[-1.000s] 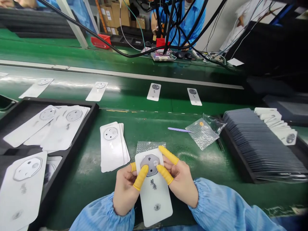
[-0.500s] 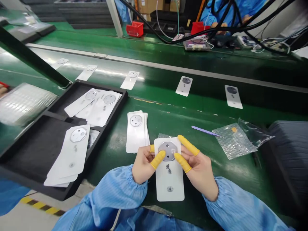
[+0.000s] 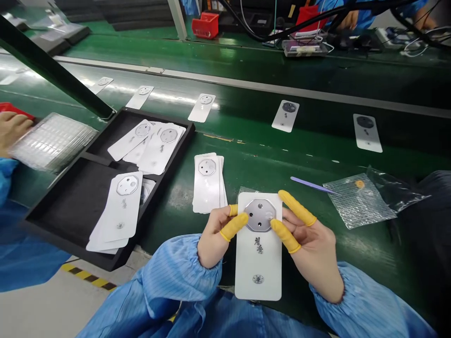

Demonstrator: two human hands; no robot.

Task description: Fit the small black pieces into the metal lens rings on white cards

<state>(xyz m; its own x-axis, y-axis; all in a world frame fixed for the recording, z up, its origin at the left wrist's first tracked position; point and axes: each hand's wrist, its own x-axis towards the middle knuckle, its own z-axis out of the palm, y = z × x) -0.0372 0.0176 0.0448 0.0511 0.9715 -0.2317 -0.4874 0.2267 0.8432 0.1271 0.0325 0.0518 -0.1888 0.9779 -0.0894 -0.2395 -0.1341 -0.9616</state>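
Observation:
Between my two hands I hold a white phone back cover [image 3: 259, 263] upright over the green bench, its grey octagonal camera plate at the top and dark printed characters below. My left hand [image 3: 220, 234] pinches the cover's upper left side, with yellow finger cots on thumb and index finger. My right hand [image 3: 310, 239] grips the upper right side, thumb on the front beside the camera plate, index finger along the top corner. Just beyond my left hand lies a small stack of similar covers [image 3: 207, 188]. A scrap of clear film [image 3: 246, 189] shows behind the held cover.
A black tray [image 3: 66, 188] on the left holds more covers. Several covers lie in a row on the belt [image 3: 243, 105]. Purple tweezers [image 3: 313, 184] and a bubble-wrap bag [image 3: 359, 202] lie right. Another person's hand [image 3: 14, 129] is near clear plastic trays [image 3: 52, 141] at far left.
My view has shifted, and the held cover appears larger and closer. My left thumb has slid off the camera plate toward the cover's left edge. Another person's hand shows more at left.

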